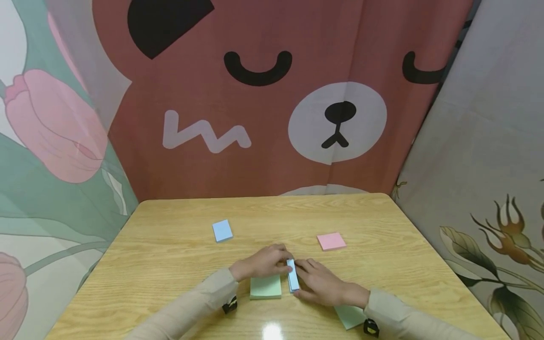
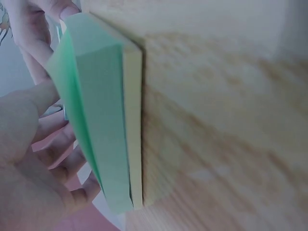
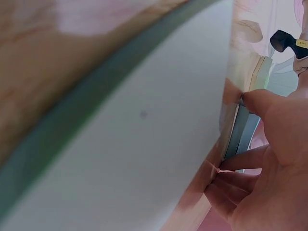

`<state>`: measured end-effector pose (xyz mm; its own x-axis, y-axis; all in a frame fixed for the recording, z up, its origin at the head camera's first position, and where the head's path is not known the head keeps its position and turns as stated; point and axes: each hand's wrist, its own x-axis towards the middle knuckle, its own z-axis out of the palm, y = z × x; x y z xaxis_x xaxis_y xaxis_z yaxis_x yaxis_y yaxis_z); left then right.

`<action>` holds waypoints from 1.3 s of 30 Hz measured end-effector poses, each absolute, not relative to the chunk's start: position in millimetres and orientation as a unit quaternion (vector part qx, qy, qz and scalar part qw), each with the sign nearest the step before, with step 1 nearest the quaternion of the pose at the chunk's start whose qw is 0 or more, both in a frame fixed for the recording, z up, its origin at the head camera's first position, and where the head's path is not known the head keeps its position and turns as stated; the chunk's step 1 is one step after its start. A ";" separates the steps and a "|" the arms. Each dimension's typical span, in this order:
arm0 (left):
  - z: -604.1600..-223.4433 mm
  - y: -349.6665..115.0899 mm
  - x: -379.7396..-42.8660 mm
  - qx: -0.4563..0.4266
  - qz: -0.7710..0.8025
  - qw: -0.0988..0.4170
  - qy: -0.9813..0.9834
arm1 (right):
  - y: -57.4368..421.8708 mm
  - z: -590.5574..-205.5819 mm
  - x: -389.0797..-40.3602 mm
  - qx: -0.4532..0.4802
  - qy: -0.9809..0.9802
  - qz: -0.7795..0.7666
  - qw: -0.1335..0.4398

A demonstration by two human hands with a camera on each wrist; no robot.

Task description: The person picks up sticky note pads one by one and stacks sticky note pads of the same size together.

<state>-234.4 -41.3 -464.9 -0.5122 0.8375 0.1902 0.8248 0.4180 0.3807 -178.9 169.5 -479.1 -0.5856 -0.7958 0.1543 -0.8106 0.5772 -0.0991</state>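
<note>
Between the two hands a narrow light-blue paper strip (image 1: 293,277) lies near the table's front; whether it is folded or a thin stack I cannot tell. My left hand (image 1: 264,262) has its thumb at the strip's left side and its index finger by the far end. From the other side, my right hand (image 1: 322,283) holds it, thumb at the near end and fingers farther along, also seen in the right wrist view as the strip (image 3: 237,137) between thumb and fingers. A green sticky-note pad (image 1: 265,289) sits below the left hand, its top sheet lifted in the left wrist view.
Another pale green sheet or pad (image 1: 350,317) lies partly beneath the right wrist. Farther back on the wooden table (image 1: 272,215) are a blue sticky-note pad (image 1: 223,231) at left and a pink one (image 1: 331,241) at right. Printed curtains (image 1: 263,104) hang around the table.
</note>
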 end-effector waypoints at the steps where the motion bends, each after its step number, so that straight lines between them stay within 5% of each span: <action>1: -465.2 -41.4 -234.3 0.494 0.216 0.016 0.842 | 169.4 -479.2 -178.8 0.453 -0.887 0.080 0.046; 26: -471.3 -43.3 -234.9 0.487 0.196 0.024 0.851 | 165.8 -477.2 -174.4 0.453 -0.889 0.050 0.053; 39: -466.7 -45.5 -235.3 0.481 0.213 0.045 0.849 | 174.0 -456.3 -183.7 0.472 -0.881 0.019 -0.012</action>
